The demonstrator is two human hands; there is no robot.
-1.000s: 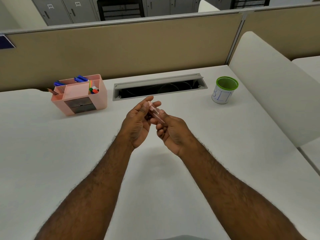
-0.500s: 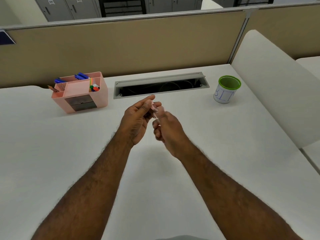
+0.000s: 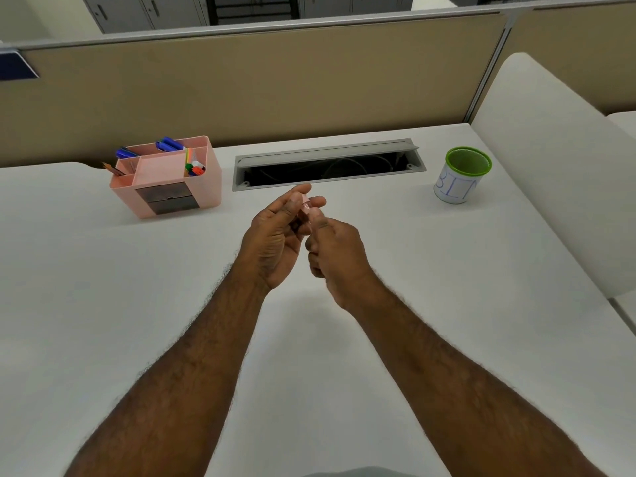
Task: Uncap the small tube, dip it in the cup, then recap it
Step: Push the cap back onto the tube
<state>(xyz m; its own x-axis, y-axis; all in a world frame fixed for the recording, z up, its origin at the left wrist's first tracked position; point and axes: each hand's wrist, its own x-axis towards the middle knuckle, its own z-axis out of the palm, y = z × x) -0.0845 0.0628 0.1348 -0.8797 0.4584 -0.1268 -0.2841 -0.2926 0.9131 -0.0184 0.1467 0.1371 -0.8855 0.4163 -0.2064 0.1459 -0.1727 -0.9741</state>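
**Small tube pinched between both hands, mid-desk**

Small tube (image 3: pixel 306 208): clear plastic with a pinkish tint, held above the desk centre, mostly hidden by fingers. Can't tell whether the cap is on or off.

Left hand (image 3: pixel 275 239): thumb and fingertips closed on the tube's upper end, palm turned toward the right. Right hand (image 3: pixel 339 256): fingers curled in, thumb and forefinger gripping the tube's lower part. The two hands touch at the fingertips. Both forearms bare.

Cup (image 3: pixel 461 175): white body, green rim and green inside, upright at far right of the desk, well apart from the hands. Blue handwritten marks on its side, looks like "BI" plus a further stroke; not fully legible. Contents not visible.

Desk (image 3: pixel 103 304): plain white top, matte. Grey cable tray (image 3: pixel 328 165) is set into it along the back edge, lid open, dark cables visible inside.

Pink organizer (image 3: pixel 168 179): far left, compartments holding blue pens, a pencil, small coloured bits; two dark drawers in front. No readable text on it.

Behind the desk: tan partition (image 3: pixel 258 84) with a grey metal top rail. A white curved panel (image 3: pixel 557 166) closes off the right side. Grey lockers (image 3: pixel 144 8) beyond the partition carry small labels, too small to read.
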